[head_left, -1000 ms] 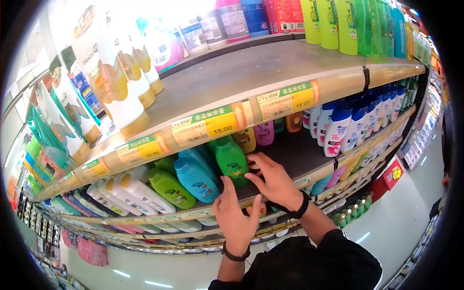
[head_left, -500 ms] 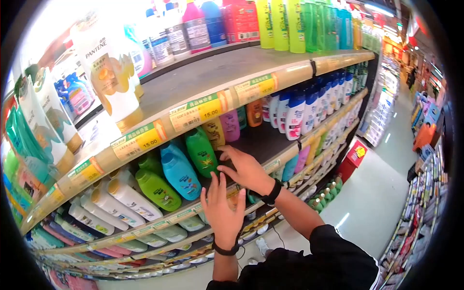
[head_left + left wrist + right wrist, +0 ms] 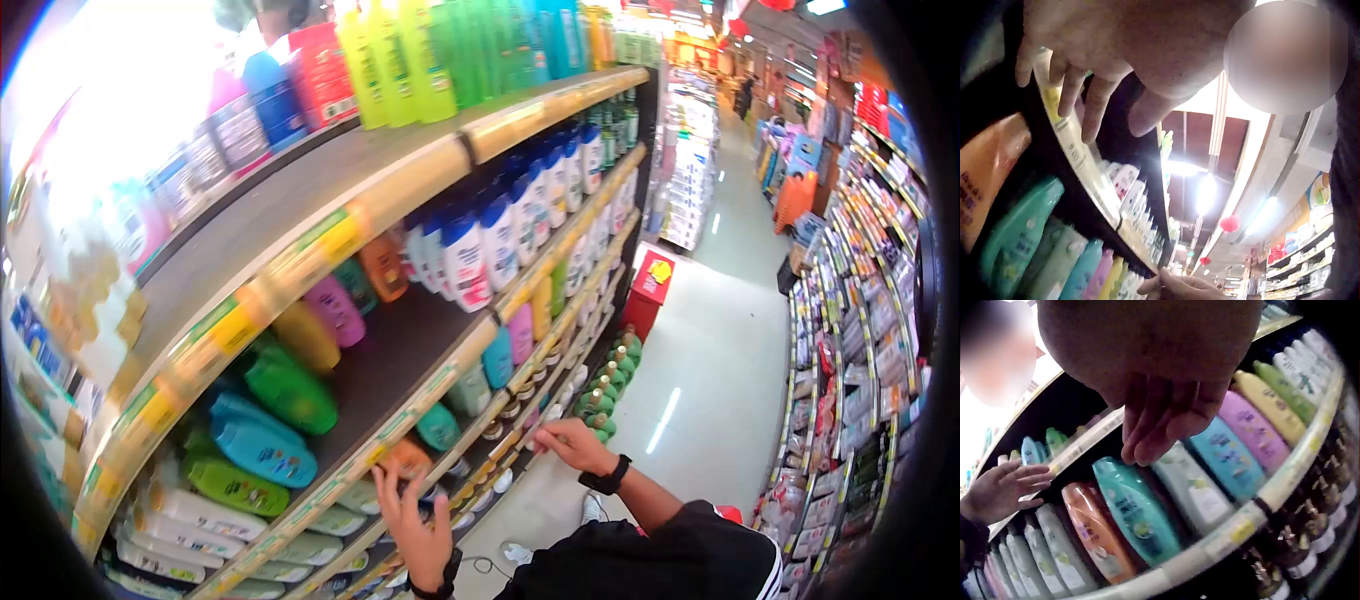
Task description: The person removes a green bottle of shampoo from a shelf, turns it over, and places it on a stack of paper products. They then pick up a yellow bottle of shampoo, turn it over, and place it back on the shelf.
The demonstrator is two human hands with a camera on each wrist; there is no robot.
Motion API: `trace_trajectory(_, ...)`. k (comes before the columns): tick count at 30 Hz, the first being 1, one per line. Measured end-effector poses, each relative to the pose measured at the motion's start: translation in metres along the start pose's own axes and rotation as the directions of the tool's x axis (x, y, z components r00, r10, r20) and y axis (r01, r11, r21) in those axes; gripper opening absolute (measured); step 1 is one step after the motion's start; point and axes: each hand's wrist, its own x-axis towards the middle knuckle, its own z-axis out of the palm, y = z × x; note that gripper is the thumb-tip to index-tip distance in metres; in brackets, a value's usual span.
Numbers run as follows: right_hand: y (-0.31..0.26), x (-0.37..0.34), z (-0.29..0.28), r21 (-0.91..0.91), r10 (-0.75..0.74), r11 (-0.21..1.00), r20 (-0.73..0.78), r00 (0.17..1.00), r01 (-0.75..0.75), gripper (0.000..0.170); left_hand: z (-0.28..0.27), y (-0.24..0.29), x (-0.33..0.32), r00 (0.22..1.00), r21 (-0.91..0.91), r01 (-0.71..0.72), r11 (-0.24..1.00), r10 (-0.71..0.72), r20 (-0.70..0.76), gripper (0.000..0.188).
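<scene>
My left hand (image 3: 418,525) is at the front edge of a shelf, its fingers spread and holding nothing. An orange bottle (image 3: 408,460) on the shelf below lies just behind its fingertips. My right hand (image 3: 575,447) is farther right, out in front of the lower shelves, fingers loosely bent with nothing in them. In the right wrist view its fingers hang over a teal bottle (image 3: 1138,515) and a pale green-grey bottle (image 3: 1191,487). A green bottle (image 3: 290,390) and blue bottles (image 3: 262,440) stand on the shelf above, apart from both hands.
White bottles with dark blue caps (image 3: 465,260) stand farther along that shelf. Above it runs an upper shelf (image 3: 300,190) with price tags and lime bottles (image 3: 425,65). A red box (image 3: 648,285) and several green bottles (image 3: 605,390) stand beside the aisle floor (image 3: 690,390).
Both hands have left the green bottle. The right hand has moved right and down, and the left has dropped to the shelf edge. The head view has turned right along the aisle.
</scene>
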Motion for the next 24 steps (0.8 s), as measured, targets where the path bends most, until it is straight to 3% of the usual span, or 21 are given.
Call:
trace_trajectory(1,0.017,-0.015,-0.014,-0.042,0.056,0.998,-0.015,0.998,-0.056,0.024,0.006,-0.001,-0.004,0.995,-0.052,-0.006,0.999,0.011,0.098,0.041)
trace_trajectory(3,0.037,-0.043,-0.039,-0.053,0.159,0.985,-0.051,0.986,-0.162,0.024,0.062,-0.059,-0.04,0.953,0.059,-0.201,0.978,0.181,0.243,0.046)
trace_trajectory(4,0.034,-0.054,-0.052,-0.046,0.149,0.987,-0.101,0.984,-0.154,0.023,0.079,-0.069,-0.052,0.863,0.029,-0.098,0.995,0.071,0.501,0.051)
trace_trajectory(5,0.033,-0.065,-0.066,-0.038,0.14,0.988,-0.153,0.978,-0.147,0.022,0.095,-0.079,-0.064,0.697,0.059,0.006,0.998,-0.046,0.715,0.057)
trace_trajectory(6,0.038,-0.075,-0.082,-0.036,0.154,0.986,-0.198,0.968,-0.164,0.021,0.143,-0.129,-0.094,0.45,0.102,0.208,0.973,-0.187,0.873,0.059)
trace_trajectory(7,0.043,-0.086,-0.099,-0.031,0.168,0.983,-0.242,0.955,-0.181,0.02,0.189,-0.177,-0.123,0.154,0.241,0.347,0.906,-0.309,0.939,0.061)
trace_trajectory(10,0.055,-0.121,-0.155,0.092,0.213,0.977,-0.432,0.876,-0.192,0.021,0.205,-0.032,-0.083,0.183,0.033,-0.04,0.999,-0.025,0.983,0.065)
trace_trajectory(13,0.083,-0.162,-0.208,0.157,0.248,0.969,-0.617,0.747,-0.192,0.02,0.26,0.069,-0.047,0.036,-0.261,-0.167,0.951,0.27,0.962,0.054)
trace_trajectory(15,0.093,-0.187,-0.24,0.122,0.197,0.98,-0.715,0.671,-0.158,0.018,0.309,0.108,-0.033,-0.068,-0.478,-0.226,0.849,0.476,0.877,0.063)
trace_trajectory(16,0.096,-0.198,-0.253,0.165,0.209,0.978,-0.747,0.631,-0.129,0.017,0.332,0.127,-0.029,-0.096,-0.533,-0.27,0.802,0.529,0.843,0.057)
trace_trajectory(19,0.105,-0.234,-0.29,0.203,0.238,0.971,-0.813,0.531,-0.125,0.017,0.394,0.197,-0.014,-0.195,-0.499,-0.427,0.754,0.462,0.865,0.057)
trace_trajectory(24,0.118,-0.277,-0.345,0.25,0.313,0.946,-0.867,0.387,-0.206,0.018,0.474,0.291,-0.01,-0.162,-0.658,-0.358,0.662,0.65,0.742,0.052)
